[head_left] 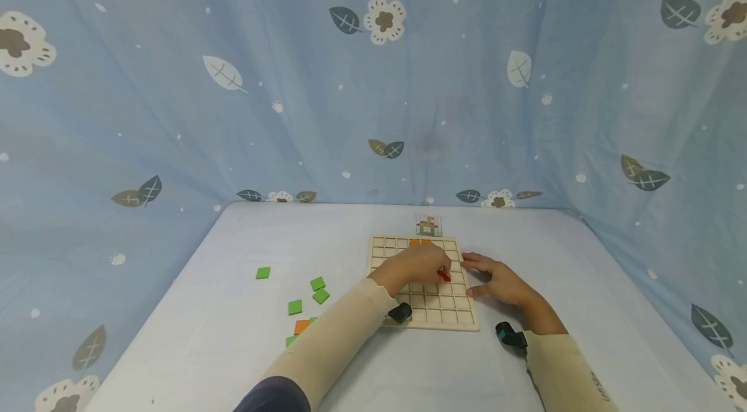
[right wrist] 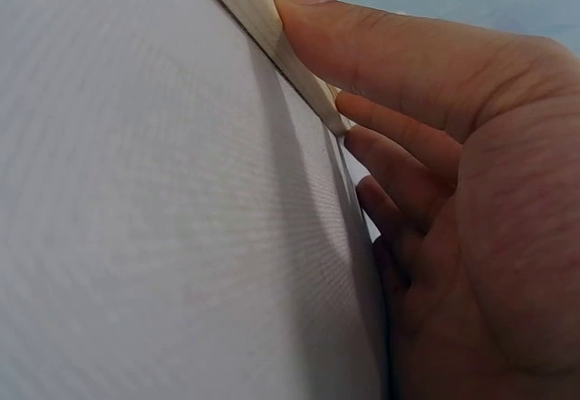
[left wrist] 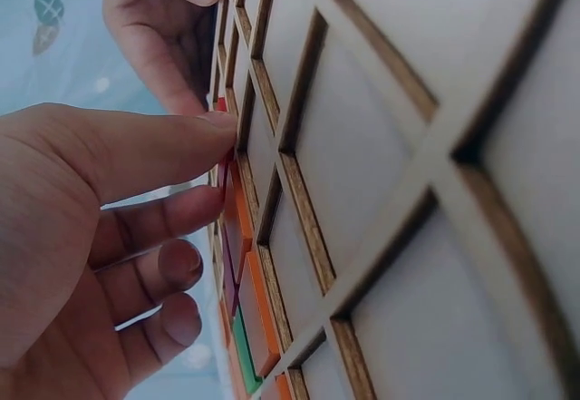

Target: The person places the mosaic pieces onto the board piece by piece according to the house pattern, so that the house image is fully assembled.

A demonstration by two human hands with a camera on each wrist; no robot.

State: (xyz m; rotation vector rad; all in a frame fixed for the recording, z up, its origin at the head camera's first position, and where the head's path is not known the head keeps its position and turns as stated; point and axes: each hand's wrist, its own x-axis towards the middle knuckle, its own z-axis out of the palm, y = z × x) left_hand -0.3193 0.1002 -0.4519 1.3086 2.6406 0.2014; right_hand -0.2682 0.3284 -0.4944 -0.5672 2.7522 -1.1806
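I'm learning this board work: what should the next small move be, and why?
Probably the left hand should settle the red piece flat into a square: it holds that piece at the gridded board, while the right hand is at the board's right edge.

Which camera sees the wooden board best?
The head view: most of the wooden board shows, despite the left hand. The left wrist view shows part of it close up; the right wrist's, mainly an edge.

Location type: curtained tabletop booth. A blue curtain (head_left: pixel 303 74) with leaf and flower print closes the far, left and right sides; a white table (head_left: pixel 204 347) stands inside. Wider room, whether home, lab or office, cannot be identified.
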